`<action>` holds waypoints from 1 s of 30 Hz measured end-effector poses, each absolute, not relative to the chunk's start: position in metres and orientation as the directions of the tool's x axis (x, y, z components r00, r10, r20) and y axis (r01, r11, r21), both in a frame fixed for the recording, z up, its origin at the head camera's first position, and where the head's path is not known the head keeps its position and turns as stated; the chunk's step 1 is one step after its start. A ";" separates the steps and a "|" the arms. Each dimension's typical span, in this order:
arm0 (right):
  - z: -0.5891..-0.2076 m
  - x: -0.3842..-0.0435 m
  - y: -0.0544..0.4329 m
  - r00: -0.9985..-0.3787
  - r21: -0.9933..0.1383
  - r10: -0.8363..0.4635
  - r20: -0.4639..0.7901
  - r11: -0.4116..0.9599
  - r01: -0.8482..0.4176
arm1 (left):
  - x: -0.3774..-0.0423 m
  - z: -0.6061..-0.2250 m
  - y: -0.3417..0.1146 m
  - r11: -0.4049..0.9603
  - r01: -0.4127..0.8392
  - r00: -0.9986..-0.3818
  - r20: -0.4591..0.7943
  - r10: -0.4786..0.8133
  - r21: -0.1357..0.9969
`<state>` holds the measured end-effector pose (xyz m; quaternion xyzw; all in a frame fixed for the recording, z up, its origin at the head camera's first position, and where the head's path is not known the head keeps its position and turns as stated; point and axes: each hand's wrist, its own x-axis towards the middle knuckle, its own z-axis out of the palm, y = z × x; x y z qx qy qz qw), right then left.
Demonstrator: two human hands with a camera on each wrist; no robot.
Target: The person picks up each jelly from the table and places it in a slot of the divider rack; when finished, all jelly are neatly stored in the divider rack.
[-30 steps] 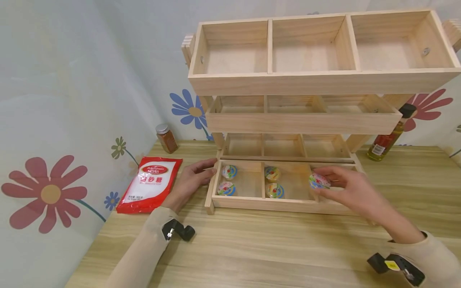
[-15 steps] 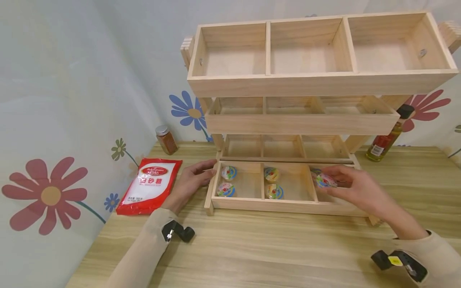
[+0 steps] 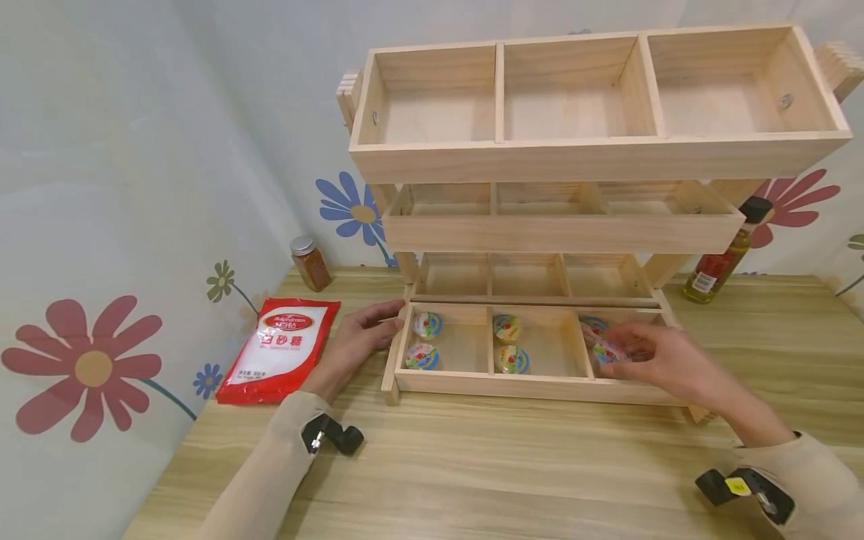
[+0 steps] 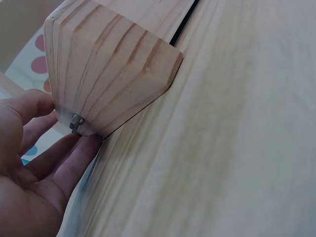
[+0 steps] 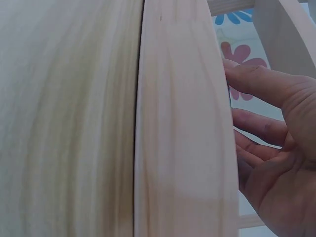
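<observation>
My right hand [image 3: 664,360] reaches into the right compartment of the bottom tray [image 3: 540,386] of a wooden rack. Its thumb and fingers pinch a small jelly cup [image 3: 610,352] with a pink printed lid. Just behind lies a second pink-lidded cup [image 3: 594,328], partly covered by the fingers. The right wrist view shows the curled fingers [image 5: 256,126] behind the tray's front board, which hides the cup. My left hand [image 3: 358,337] touches the rack's left end with extended fingers, close to a bolt [image 4: 76,122] in the left wrist view.
Two jelly cups [image 3: 424,356] lie in the left compartment and two [image 3: 511,359] in the middle one. Higher trays [image 3: 567,234] overhang the bottom one. A red-and-white sugar bag [image 3: 283,349] and spice jar [image 3: 310,264] stand left; an oil bottle [image 3: 718,262] stands right.
My right hand has carried the jelly cup rightward over the divider and lowered it into the right compartment, where a second cup now shows behind it. My left hand stays on the rack.
</observation>
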<state>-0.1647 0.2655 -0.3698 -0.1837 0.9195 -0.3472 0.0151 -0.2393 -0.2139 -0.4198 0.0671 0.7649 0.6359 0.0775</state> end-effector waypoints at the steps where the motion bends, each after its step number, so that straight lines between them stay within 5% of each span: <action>1: -0.371 -0.165 0.266 -0.931 -0.646 -0.351 0.098 0.689 -0.328 | -0.239 -0.420 -0.214 0.183 0.001 -0.979 -0.036 0.200 0.983; 30: -0.388 -0.179 0.276 -0.907 -0.751 -0.416 0.058 0.580 -0.315 | -0.240 -0.421 -0.214 0.190 -0.017 -0.983 -0.052 0.178 0.982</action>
